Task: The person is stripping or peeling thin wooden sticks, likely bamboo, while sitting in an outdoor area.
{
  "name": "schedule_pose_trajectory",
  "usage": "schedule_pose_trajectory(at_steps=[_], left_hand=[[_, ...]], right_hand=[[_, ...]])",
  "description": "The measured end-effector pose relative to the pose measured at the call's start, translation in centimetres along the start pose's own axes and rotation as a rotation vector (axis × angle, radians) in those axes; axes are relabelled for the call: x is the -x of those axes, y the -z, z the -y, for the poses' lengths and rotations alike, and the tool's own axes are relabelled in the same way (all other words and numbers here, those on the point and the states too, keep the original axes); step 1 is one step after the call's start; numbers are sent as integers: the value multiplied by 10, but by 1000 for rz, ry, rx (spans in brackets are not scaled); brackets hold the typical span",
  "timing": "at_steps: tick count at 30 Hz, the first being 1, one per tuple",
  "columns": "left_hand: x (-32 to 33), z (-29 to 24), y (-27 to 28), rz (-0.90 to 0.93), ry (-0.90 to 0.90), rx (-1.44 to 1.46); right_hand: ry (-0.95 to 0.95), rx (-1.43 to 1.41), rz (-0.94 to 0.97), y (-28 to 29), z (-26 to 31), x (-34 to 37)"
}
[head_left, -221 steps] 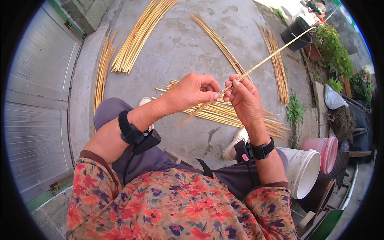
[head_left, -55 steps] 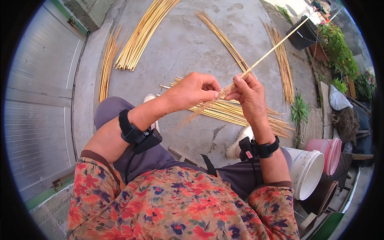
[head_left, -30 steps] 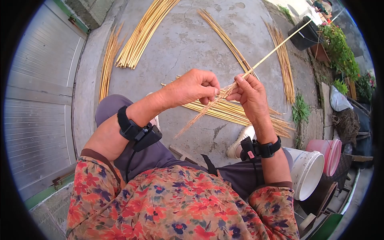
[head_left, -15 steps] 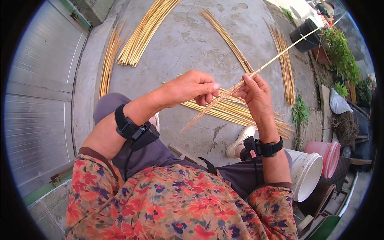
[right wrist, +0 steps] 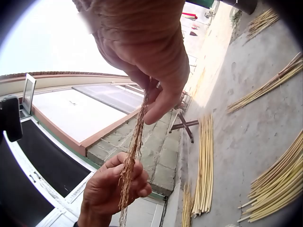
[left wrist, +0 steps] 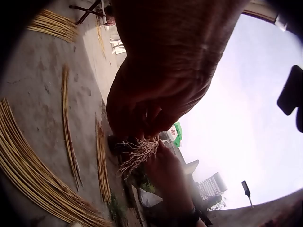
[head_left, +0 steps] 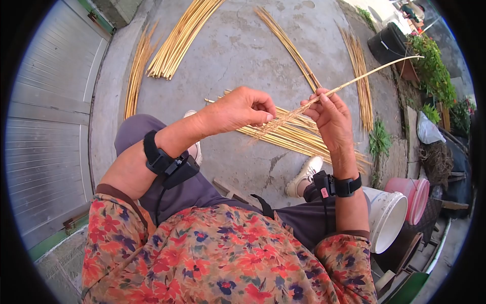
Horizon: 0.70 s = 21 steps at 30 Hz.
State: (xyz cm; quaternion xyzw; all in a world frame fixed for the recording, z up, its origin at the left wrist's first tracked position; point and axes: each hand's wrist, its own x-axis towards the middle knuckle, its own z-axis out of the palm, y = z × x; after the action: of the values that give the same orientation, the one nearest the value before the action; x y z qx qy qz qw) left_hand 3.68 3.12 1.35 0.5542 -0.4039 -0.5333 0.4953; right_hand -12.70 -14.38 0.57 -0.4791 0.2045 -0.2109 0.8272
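A long, thin dry sorghum stalk [head_left: 362, 77] slants across in front of me, its bushy seed head [head_left: 286, 120] pointing down to the left. My right hand [head_left: 331, 119] pinches it between thumb and fingers just above the head. My left hand [head_left: 238, 111] has its thumb and curled fingertips at the lower part of the head, pinching its strands. In the right wrist view the shaggy head [right wrist: 130, 170] hangs from the right fingers past the left hand [right wrist: 111, 189]. Branching strands [left wrist: 139, 153] show between both hands in the left wrist view.
Several bundles of stalks lie on the concrete floor: a thick one [head_left: 185, 38], thin ones [head_left: 136, 71] [head_left: 288, 45] [head_left: 359, 76], and one across by my feet [head_left: 288, 140]. White bucket [head_left: 387, 220], pink bucket [head_left: 412, 197] and plants [head_left: 430, 71] line the right side. A metal door [head_left: 50, 116] stands left.
The stalk's far end has swung down and the right hand has shifted slightly right. The left hand, apart from the seed head half a second ago, now has its fingertips at it.
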Motion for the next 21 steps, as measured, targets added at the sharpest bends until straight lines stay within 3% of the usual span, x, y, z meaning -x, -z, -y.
schedule_pose_trajectory(at_steps=[2,12,21], left_hand=[[0,-4,-1,-45,-90,-114],[-2,-2,-11,-76,-93,-425],[-11,10,-17,-112,-201,-612]], right_hand=[[3,9,0,0,0,0],[50,144,-81,-13,-3,1],[99,336,-159,-24,-3,3]])
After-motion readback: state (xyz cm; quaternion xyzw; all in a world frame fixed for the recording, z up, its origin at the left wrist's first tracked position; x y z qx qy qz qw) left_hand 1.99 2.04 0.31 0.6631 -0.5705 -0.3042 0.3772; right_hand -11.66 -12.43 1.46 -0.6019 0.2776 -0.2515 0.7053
